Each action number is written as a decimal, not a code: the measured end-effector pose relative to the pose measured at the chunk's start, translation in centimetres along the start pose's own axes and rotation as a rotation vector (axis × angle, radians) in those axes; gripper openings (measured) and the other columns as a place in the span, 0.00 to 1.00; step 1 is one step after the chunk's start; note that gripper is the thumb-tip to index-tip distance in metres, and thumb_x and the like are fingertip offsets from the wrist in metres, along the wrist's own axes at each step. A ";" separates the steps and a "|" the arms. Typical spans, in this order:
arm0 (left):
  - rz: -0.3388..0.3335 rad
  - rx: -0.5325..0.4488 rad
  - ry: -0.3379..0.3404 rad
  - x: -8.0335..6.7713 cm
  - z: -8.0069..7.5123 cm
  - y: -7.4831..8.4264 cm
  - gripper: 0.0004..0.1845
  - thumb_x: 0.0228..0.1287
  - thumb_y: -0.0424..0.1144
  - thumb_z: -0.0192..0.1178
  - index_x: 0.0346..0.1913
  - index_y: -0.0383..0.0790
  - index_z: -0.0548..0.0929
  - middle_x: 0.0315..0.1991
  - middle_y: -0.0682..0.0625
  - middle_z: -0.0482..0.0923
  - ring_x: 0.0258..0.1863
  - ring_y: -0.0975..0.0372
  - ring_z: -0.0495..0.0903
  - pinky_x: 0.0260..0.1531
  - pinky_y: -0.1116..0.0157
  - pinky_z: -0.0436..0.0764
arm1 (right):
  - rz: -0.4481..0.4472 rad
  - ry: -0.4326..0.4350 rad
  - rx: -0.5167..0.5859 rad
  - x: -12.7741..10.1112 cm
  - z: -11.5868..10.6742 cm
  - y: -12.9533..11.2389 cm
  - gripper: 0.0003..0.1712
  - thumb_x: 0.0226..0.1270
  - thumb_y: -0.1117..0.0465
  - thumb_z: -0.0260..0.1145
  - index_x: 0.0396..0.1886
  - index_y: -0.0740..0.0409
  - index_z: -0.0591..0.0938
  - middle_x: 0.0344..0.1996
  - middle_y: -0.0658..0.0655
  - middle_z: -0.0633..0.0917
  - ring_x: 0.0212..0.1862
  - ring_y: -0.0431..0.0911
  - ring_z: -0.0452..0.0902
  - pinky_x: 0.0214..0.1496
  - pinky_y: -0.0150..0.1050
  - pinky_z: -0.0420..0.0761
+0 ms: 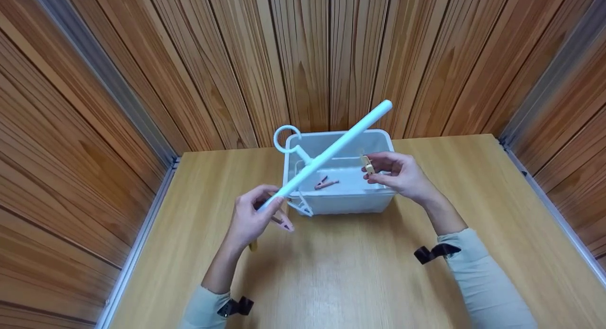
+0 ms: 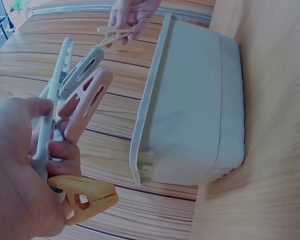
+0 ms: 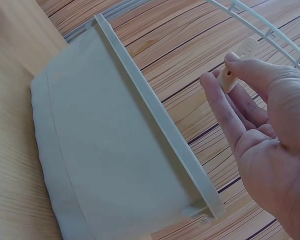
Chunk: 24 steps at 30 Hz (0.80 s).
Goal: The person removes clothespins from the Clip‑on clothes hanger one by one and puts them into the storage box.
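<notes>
My left hand (image 1: 265,208) grips the lower end of a pale blue hanger bar (image 1: 338,144) that slants up over a white bin (image 1: 341,201). The bar has a ring hook (image 1: 286,138). In the left wrist view, a grey peg (image 2: 82,72), a pink peg (image 2: 87,105) and an orange peg (image 2: 85,197) hang by my left hand (image 2: 50,145). My right hand (image 1: 374,170) pinches a beige peg (image 1: 367,165) above the bin's right side. The right wrist view shows that beige peg (image 3: 245,50) between thumb and fingers of my right hand (image 3: 220,70).
A pink peg (image 1: 326,182) lies inside the bin. The bin stands at the back of a wooden table (image 1: 360,272), against wood-panelled walls (image 1: 312,59) that close in on three sides. Metal strips (image 1: 142,234) run along the table's side edges.
</notes>
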State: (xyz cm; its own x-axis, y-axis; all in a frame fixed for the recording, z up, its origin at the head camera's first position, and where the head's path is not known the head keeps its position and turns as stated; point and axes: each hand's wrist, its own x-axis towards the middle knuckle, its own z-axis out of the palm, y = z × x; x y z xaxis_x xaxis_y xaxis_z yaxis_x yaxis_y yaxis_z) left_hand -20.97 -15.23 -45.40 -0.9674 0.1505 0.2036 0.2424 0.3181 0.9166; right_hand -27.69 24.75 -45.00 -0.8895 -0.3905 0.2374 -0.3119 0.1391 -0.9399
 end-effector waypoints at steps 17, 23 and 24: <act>-0.020 -0.019 0.061 0.0 -0.6 -0.2 0.10 0.81 0.35 0.69 0.58 0.37 0.91 0.39 0.40 0.89 0.38 0.60 0.85 0.43 0.65 0.85 | 0.123 0.033 -0.066 1.9 -1.2 -0.1 0.30 0.76 0.70 0.75 0.75 0.69 0.81 0.49 0.56 0.91 0.49 0.38 0.92 0.55 0.31 0.92; -0.035 -0.019 0.070 -0.1 -0.8 -0.3 0.10 0.81 0.34 0.68 0.58 0.36 0.90 0.40 0.40 0.89 0.39 0.61 0.85 0.44 0.66 0.86 | 0.143 0.049 -0.118 2.5 -1.6 0.0 0.29 0.77 0.68 0.75 0.75 0.66 0.82 0.50 0.55 0.90 0.50 0.38 0.90 0.55 0.30 0.91; -0.037 -0.022 0.074 -0.1 -0.8 -0.4 0.10 0.81 0.34 0.68 0.58 0.36 0.90 0.41 0.39 0.89 0.39 0.60 0.85 0.44 0.66 0.87 | 0.146 0.051 -0.125 2.6 -1.6 0.0 0.29 0.77 0.68 0.75 0.75 0.66 0.82 0.49 0.53 0.90 0.50 0.39 0.90 0.54 0.30 0.91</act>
State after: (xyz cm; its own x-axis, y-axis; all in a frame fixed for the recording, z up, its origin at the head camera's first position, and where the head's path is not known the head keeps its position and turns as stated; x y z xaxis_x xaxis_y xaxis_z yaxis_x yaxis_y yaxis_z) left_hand -21.05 -16.11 -45.51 -0.9786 0.0692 0.1936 0.2055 0.3015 0.9311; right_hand -30.53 25.25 -44.04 -0.9430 -0.3118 0.1161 -0.2148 0.3043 -0.9280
